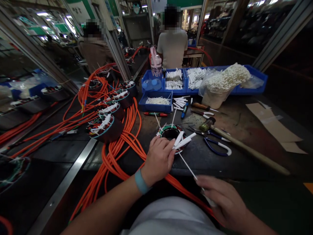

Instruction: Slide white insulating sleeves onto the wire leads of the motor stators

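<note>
Left fingers (pixel 169 147) closed on white tubes (pixel 183 143) at wound ring (pixel 166 129); right fingers (pixel 206 181) pinch white cord (pixel 187 165); blue bins (pixel 175 91) hold similar tubes (pixel 195 78), blue tray (pixel 155 107) thin white strands (pixel 157 100).

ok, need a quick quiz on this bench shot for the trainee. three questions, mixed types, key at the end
1. Which hand holds the end of the taut white cord that runs from the wound stator?
2. True or false: the red marker lies on the near side of the small blue bin of loose white strips.
3. What juts out past the left hand?
A) a pair of pliers
B) white tubes
C) a screwdriver

Key: 1. The right hand. 2. True. 3. B.
</note>
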A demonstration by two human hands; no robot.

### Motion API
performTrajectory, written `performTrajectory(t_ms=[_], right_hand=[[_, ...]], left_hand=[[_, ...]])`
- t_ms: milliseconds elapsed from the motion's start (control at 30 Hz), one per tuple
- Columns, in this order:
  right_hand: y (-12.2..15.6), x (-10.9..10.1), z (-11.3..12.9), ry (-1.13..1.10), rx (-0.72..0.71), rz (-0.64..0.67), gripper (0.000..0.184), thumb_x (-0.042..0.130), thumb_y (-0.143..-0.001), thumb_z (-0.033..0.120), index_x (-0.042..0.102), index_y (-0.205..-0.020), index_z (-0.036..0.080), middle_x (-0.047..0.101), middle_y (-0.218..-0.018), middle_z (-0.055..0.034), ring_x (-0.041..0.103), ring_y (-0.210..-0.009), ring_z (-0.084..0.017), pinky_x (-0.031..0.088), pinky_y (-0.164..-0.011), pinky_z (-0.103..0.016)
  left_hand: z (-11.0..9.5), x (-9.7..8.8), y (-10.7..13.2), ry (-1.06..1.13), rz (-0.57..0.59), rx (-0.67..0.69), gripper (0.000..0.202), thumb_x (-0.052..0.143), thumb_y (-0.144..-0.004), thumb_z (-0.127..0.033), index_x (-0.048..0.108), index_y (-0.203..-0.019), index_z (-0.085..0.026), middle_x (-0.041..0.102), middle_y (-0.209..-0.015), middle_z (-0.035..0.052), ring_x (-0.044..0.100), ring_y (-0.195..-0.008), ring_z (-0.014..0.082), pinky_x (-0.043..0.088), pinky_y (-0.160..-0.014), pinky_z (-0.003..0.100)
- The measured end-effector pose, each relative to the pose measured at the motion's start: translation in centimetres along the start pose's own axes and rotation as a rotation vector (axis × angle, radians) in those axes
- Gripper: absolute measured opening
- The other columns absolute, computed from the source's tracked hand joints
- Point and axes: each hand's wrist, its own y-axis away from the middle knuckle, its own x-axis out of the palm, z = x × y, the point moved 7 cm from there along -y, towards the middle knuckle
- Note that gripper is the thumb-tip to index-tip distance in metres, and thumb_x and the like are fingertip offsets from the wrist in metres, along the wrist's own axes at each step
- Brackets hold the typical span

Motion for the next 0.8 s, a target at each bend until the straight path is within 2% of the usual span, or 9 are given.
performTrajectory(t_ms=[67,133,233,333,433,500,600,733,800], right_hand=[[-3.0,1.2,0.2,0.045,-0.1,-0.026,0.037,0.042,-0.079,0.007,0.051,-0.111,0.022,0.066,-0.108,-0.0104,0.066,-0.095,-0.02,0.058,-0.074,-0.029],[-5.8,2.8,-0.6,0.142,-0.073,0.0,0.022,0.039,-0.082,0.007,0.052,-0.097,0.016,0.058,-0.122,-0.0175,0.067,-0.091,-0.021,0.057,-0.07,-0.029],[-8.2,4.5,-2.0,0.237,0.024,0.093,0.026,0.035,-0.083,0.008,0.049,-0.103,0.013,0.053,-0.127,-0.0185,0.067,-0.086,-0.021,0.056,-0.067,-0.032],[-8.4,4.4,-2.4,0.219,0.029,0.102,0.034,0.036,-0.081,0.007,0.045,-0.113,0.013,0.057,-0.124,-0.0147,0.066,-0.092,-0.021,0.055,-0.072,-0.032],[-7.9,4.1,-2.6,0.151,0.068,0.092,0.035,0.038,-0.08,0.007,0.046,-0.114,0.015,0.058,-0.124,-0.012,0.065,-0.094,-0.019,0.054,-0.077,-0.031],[-7.6,4.1,-2.8,0.116,0.095,0.082,0.034,0.039,-0.081,0.008,0.047,-0.113,0.016,0.058,-0.124,-0.0114,0.065,-0.094,-0.019,0.054,-0.077,-0.031],[-7.6,4.2,-2.8,0.099,0.1,0.065,0.031,0.04,-0.081,0.008,0.048,-0.11,0.017,0.058,-0.124,-0.012,0.065,-0.094,-0.019,0.053,-0.076,-0.031],[-7.6,4.3,-2.8,0.078,0.118,0.064,0.029,0.04,-0.08,0.006,0.048,-0.104,0.018,0.057,-0.125,-0.0122,0.065,-0.092,-0.018,0.053,-0.078,-0.032],[-7.6,4.2,-2.9,0.021,0.136,0.066,0.03,0.04,-0.079,0.005,0.049,-0.104,0.018,0.056,-0.126,-0.0118,0.064,-0.096,-0.018,0.052,-0.081,-0.031]], left_hand=[[0.0,0.1,0.0,-0.001,0.006,0.002,0.032,0.041,-0.09,-0.02,0.055,-0.118,-0.016,0.061,-0.096,0.0075,0.052,-0.097,0.021,0.033,-0.099,0.047],[0.0,0.2,0.0,-0.011,0.017,0.004,0.03,0.041,-0.09,-0.02,0.056,-0.114,-0.016,0.061,-0.094,0.0076,0.053,-0.097,0.0212,0.034,-0.099,0.048],[0.1,0.4,0.1,-0.004,0.012,-0.01,0.027,0.042,-0.088,-0.018,0.055,-0.112,-0.013,0.061,-0.099,0.0097,0.053,-0.104,0.0226,0.031,-0.103,0.049],[0.5,0.0,0.1,0.105,-0.049,-0.065,0.051,0.046,-0.086,-0.016,0.031,-0.134,-0.01,0.058,-0.116,0.0141,0.048,-0.118,0.0231,0.028,-0.107,0.05],[1.3,-0.4,0.1,0.256,-0.123,-0.151,0.073,0.051,-0.083,-0.017,0.009,-0.142,-0.012,0.062,-0.111,0.0116,0.051,-0.115,0.0224,0.032,-0.104,0.05],[1.3,-0.6,0.0,0.249,-0.126,-0.157,0.07,0.053,-0.081,-0.019,0.017,-0.141,-0.012,0.063,-0.105,0.0102,0.054,-0.109,0.0236,0.032,-0.103,0.051],[0.9,-0.4,-0.5,0.178,-0.046,-0.095,0.06,0.052,-0.081,-0.019,0.03,-0.136,-0.012,0.063,-0.109,0.0122,0.054,-0.11,0.0254,0.027,-0.105,0.054],[1.6,-0.7,-0.8,0.326,-0.067,-0.167,0.079,0.058,-0.077,-0.016,0.014,-0.143,-0.014,0.066,-0.104,0.0073,0.055,-0.11,0.0227,0.032,-0.103,0.051],[2.0,-1.0,-0.7,0.379,-0.126,-0.196,0.078,0.061,-0.076,-0.016,0.019,-0.142,-0.016,0.067,-0.102,0.0057,0.057,-0.105,0.0209,0.034,-0.102,0.049]])
